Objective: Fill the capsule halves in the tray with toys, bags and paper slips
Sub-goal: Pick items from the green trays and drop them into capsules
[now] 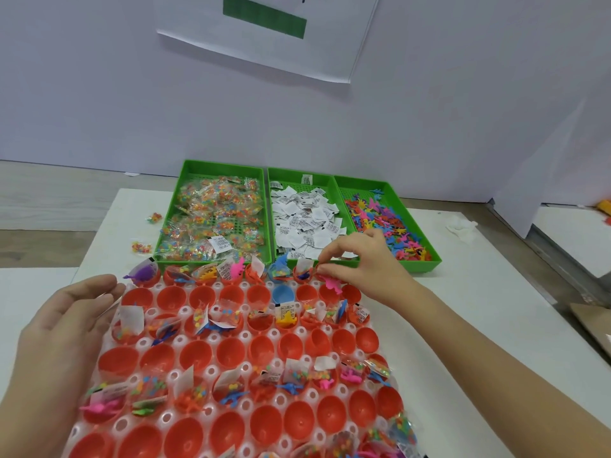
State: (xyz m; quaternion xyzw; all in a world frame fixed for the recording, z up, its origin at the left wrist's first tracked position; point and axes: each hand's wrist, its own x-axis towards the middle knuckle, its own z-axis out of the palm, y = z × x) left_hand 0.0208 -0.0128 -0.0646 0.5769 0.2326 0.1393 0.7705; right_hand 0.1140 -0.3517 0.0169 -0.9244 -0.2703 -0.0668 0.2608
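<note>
My white table [479, 309] carries the capsule tray [145, 342] — behind it, three green bins [423, 264] side by side. Two loose bead bags [153, 218] lie left of them.

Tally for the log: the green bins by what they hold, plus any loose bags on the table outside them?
Bin of bags: 1
Bin of paper slips: 1
Bin of toys: 1
Loose bags: 2
Total: 5

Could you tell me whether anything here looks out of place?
Two bead bags lie on the table left of the bag bin, outside it. A paper slip sits among the bags, and one blue capsule half stands among red ones.
</note>
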